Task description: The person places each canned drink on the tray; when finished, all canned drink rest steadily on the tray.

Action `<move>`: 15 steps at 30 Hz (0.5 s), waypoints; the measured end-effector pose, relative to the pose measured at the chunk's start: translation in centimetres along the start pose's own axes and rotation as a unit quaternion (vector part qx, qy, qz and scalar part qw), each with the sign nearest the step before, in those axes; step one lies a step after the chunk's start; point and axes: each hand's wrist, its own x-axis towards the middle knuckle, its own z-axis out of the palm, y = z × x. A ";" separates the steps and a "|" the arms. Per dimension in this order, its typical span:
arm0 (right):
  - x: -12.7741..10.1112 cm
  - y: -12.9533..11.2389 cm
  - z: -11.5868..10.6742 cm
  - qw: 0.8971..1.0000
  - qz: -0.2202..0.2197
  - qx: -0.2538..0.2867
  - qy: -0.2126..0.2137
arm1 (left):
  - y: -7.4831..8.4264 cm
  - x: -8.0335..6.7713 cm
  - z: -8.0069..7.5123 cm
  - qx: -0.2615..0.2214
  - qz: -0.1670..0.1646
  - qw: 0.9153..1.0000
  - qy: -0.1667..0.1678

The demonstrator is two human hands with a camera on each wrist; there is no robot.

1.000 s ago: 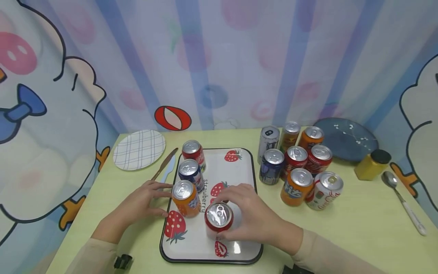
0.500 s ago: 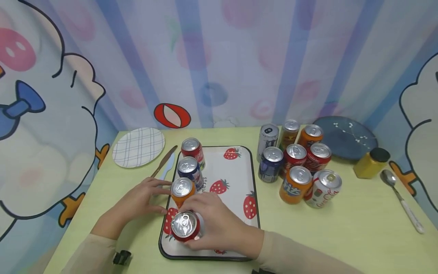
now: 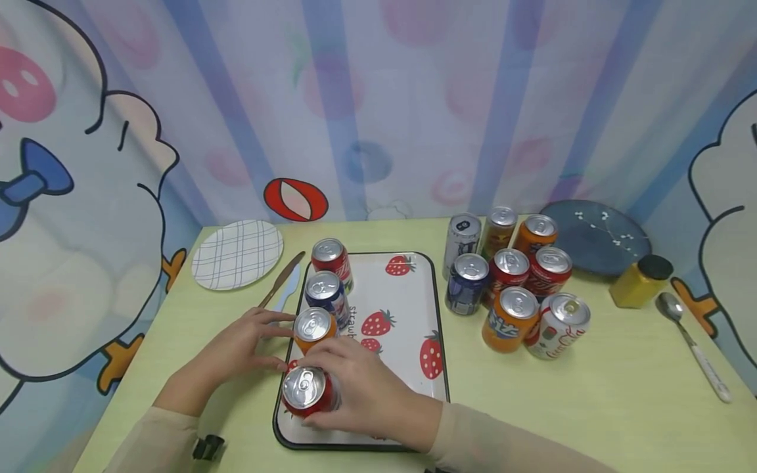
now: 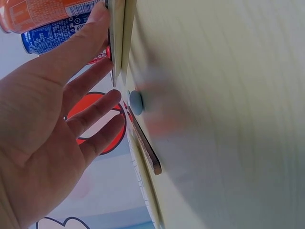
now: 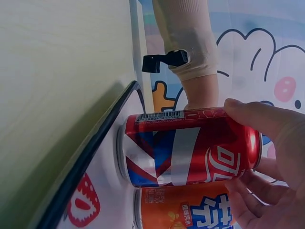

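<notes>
My right hand (image 3: 369,394) grips a red soda can (image 3: 303,393) near its top, at the front left corner of a white strawberry-print tray (image 3: 408,289). In the right wrist view, thumb and fingers wrap the can's upper end, with its base right at the tray surface. Directly behind it stands an orange soda can (image 3: 313,325), then a blue soda can (image 3: 331,299) and another red can (image 3: 333,259), in a row along the left side. My left hand (image 4: 62,105) holds nothing; its fingers are spread and relaxed, fingertips at the tray's left edge beside the orange can.
Several more cans (image 3: 511,318) stand grouped right of the tray. Behind them is a dark blue plate (image 3: 591,240), with a yellow jar (image 3: 639,286) and a spoon (image 3: 698,355) farther right. A checked plate (image 3: 236,256) and two knives (image 3: 286,279) lie left.
My right hand has carried the red can leftward across the tray to the front end of the row, close to the orange can. My left hand has barely moved.
</notes>
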 end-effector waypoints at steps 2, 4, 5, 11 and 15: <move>-0.1 0.1 -0.1 1.000 0.006 0.005 -0.007 | 0.0 0.0 0.0 0.001 0.000 1.000 -0.001; -0.3 0.3 -0.3 1.000 0.008 0.018 -0.011 | 0.0 0.0 0.0 0.000 0.000 1.000 0.000; -0.4 0.4 -0.5 1.000 0.010 0.025 -0.013 | 0.0 0.0 0.0 0.000 0.000 1.000 0.000; -2.5 2.0 -3.2 0.998 0.059 0.036 -0.006 | 0.0 0.1 0.0 -0.007 -0.006 1.000 -0.004; -4.5 3.9 -5.7 0.997 0.075 -0.015 0.019 | 0.0 0.0 -0.1 -0.009 -0.009 1.000 -0.006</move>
